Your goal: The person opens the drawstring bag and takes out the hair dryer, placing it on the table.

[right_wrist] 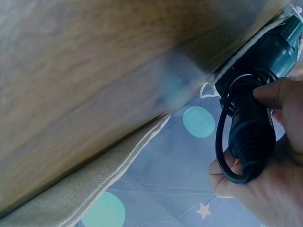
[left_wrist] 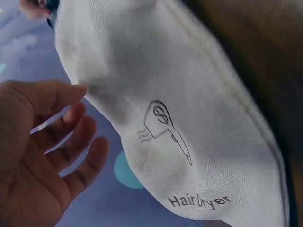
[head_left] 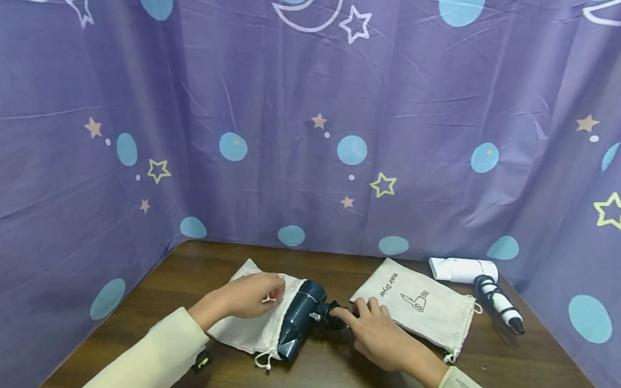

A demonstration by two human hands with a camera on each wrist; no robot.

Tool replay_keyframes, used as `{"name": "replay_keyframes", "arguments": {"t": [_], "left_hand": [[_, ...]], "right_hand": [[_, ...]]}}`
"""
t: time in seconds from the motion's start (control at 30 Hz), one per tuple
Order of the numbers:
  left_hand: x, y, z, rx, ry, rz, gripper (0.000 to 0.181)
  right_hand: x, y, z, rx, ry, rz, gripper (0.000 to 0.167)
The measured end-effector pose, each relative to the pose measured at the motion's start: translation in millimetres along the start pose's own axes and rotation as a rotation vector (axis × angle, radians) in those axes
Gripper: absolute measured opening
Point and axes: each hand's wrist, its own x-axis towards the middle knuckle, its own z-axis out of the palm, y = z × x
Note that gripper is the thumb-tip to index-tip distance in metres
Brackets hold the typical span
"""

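A dark teal hair dryer point(head_left: 298, 319) lies across the drawstring mouth of a cream cloth bag point(head_left: 238, 331); how much of it is inside the bag, I cannot tell. My right hand point(head_left: 379, 335) grips its handle, with the thumb along the black handle point(right_wrist: 251, 127) and a cord looped beside it in the right wrist view. Over the same bag is my left hand point(head_left: 257, 296), fingers loosely bent and apart. In the left wrist view the thumb tip point(left_wrist: 81, 91) comes up to the bag's edge, and "Hair Dryer" print shows on the cloth.
Right of my right hand lies a second cream bag point(head_left: 422, 304) with a dryer drawing. Beyond it is a white hair dryer point(head_left: 462, 270) with a black cord wound round its handle. Purple curtains point(head_left: 289, 177) enclose the back and sides of the wooden table point(head_left: 210, 257).
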Motion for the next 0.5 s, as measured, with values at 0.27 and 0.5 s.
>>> {"name": "replay_keyframes", "arguments": {"t": [0.27,0.5], "left_hand": [[-23.1,25.2,5.0,-0.163,-0.077,0.109,0.027],[-42.5,34.1,15.5,-0.058,-0.073,0.018,0.048]], "right_hand": [[-0.3,2.4,-0.2,0.020,-0.015,0.007,0.074],[0.5,2.6,-0.2,0.006,-0.013,-0.005,0.073]]}}
